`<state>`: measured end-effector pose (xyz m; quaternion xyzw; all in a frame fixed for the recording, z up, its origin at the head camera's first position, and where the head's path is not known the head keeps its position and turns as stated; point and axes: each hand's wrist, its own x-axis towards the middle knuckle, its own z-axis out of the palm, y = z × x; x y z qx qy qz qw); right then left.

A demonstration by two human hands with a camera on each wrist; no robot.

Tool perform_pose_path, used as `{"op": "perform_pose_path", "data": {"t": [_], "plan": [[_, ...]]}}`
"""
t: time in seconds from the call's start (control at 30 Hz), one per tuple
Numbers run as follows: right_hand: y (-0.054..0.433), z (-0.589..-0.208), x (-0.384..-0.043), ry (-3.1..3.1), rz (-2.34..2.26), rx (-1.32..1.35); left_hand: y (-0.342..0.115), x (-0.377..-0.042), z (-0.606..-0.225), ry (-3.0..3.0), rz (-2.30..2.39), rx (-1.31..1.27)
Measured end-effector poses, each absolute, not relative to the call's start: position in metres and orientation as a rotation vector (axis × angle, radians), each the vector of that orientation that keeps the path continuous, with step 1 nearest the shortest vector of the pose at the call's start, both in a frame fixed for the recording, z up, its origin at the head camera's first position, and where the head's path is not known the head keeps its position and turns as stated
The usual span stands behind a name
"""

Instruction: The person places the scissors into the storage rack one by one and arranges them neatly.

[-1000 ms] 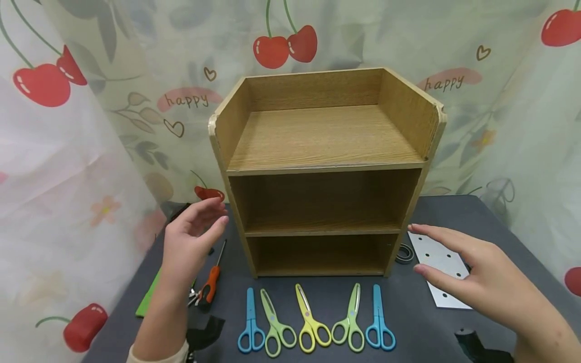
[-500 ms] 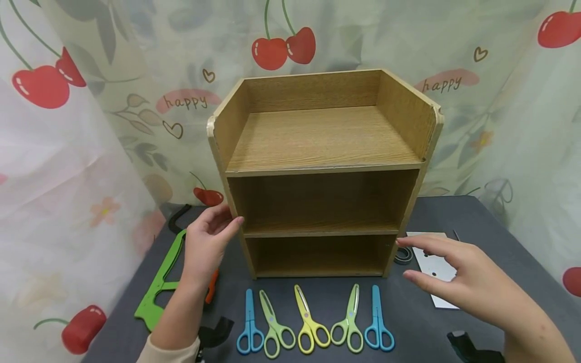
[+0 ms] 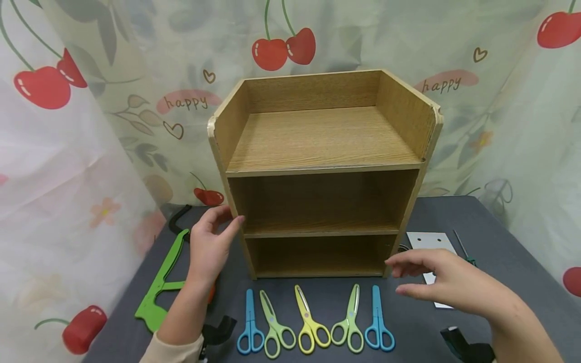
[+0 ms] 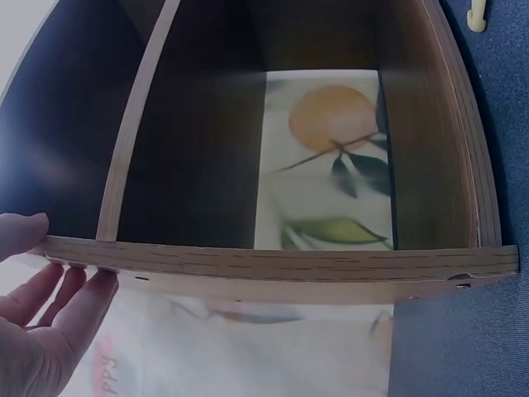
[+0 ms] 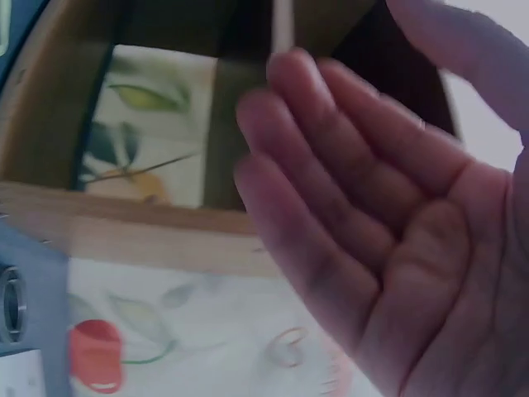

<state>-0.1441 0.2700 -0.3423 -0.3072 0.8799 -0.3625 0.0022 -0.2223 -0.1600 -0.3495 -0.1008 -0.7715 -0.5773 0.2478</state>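
Note:
A wooden shelf (image 3: 324,136) with two lower compartments and a raised top tray stands upright on the dark table. My left hand (image 3: 211,252) grips its left side panel; in the left wrist view the thumb lies at the front edge and the fingers (image 4: 87,310) bear on the outer face. My right hand (image 3: 436,277) hovers by the lower right corner, fingers slightly bent, nothing in it. Its palm (image 5: 446,273) faces the right wrist camera. Before the shelf lies a row of scissors: blue (image 3: 249,325), green (image 3: 274,325), yellow (image 3: 308,320), green (image 3: 349,317) and blue (image 3: 379,322).
A green-framed tool (image 3: 156,297) with a black end lies left of my left arm. On the right are a white plate with holes (image 3: 431,241) and a thin-shafted tool (image 3: 460,244). A cherry-print curtain (image 3: 181,45) hangs behind and at the sides.
My left hand has moved right onto the shelf's left side panel. The right hand has moved left and down toward the lower right corner. Shelf and scissors stay put.

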Motion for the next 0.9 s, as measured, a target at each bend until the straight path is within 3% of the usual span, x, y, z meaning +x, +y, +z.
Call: {"op": "perform_pose_path", "data": {"t": [0.33, 0.9], "plan": [[0.275, -0.371, -0.176, 2.252, -1.250, -0.840, -0.163, -0.222, -0.348, -2.148, -1.581, -0.259], [0.257, -0.405, -0.191, 2.152, -1.140, -0.630, -0.165, -0.223, -0.348, -2.140, -1.599, -0.310]]}}
